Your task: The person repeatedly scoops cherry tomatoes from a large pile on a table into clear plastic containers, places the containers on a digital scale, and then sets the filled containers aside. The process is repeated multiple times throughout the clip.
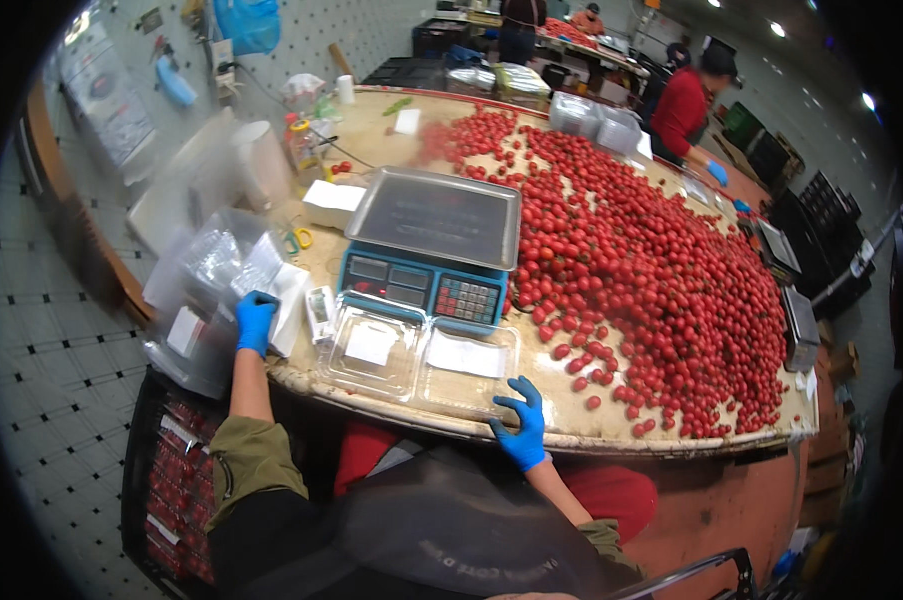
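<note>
My left hand (256, 322), in a blue glove, is at the stack of white paper sheets (291, 307) beside a clear plastic bag of packaging (218, 255); whether its fingers pinch anything is unclear. My right hand (522, 427), also blue-gloved, has its fingers apart at the near right corner of a clear plastic clamshell container. That clamshell lies unfolded, with one white paper in its left half (370, 343) and another in its right half (466, 355). Behind it stands a blue digital scale (425, 281) with a bare metal pan (436, 214). Loose cherry tomatoes (646, 300) cover the table's right side.
A black crate (140, 480) of packed tomatoes stands below at left. Scissors (298, 240), a paper stack (333, 201) and bottles (301, 142) lie or stand left of the scale. Clear containers (594, 120) are stacked at the far edge. A person in red (680, 112) works across the table.
</note>
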The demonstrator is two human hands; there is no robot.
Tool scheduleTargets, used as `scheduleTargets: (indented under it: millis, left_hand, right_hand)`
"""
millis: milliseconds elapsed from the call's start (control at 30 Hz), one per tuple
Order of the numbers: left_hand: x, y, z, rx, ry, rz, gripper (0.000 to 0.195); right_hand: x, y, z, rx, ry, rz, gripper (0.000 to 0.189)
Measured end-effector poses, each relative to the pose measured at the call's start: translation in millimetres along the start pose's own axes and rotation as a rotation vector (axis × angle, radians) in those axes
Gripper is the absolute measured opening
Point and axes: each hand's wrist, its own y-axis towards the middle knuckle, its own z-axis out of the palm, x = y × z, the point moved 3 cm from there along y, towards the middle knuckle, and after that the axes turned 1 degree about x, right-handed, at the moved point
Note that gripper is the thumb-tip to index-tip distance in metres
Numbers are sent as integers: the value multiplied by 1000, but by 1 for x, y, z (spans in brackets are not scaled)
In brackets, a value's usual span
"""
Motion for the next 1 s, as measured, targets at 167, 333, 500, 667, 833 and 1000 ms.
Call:
scheduleTargets:
  millis: [167, 333, 500, 667, 833, 1000]
  left_hand:
    - [-97, -38, 20, 270, -281, -94, 10]
    - [-181, -135, 109, 630, -269, 143, 15]
    - [-201, -207, 182, 812, 191, 685, 14]
    - [-177, -233, 227, 778, 564, 968, 15]
    - [-160, -232, 240, 811, 721, 901, 15]
    - [-174, -240, 229, 825, 742, 875, 14]
  right_hand:
    - [-4, -1, -2, -87, 84, 84, 41]
    - [-5, -4, -3, -117, 78, 120, 38]
    - [-4, -4, -5, -134, 84, 140, 35]
    - [-5, -4, -5, -119, 77, 135, 32]
    - [-6, -5, -4, -107, 70, 140, 31]
    - [-7, -4, -4, -79, 86, 133, 33]
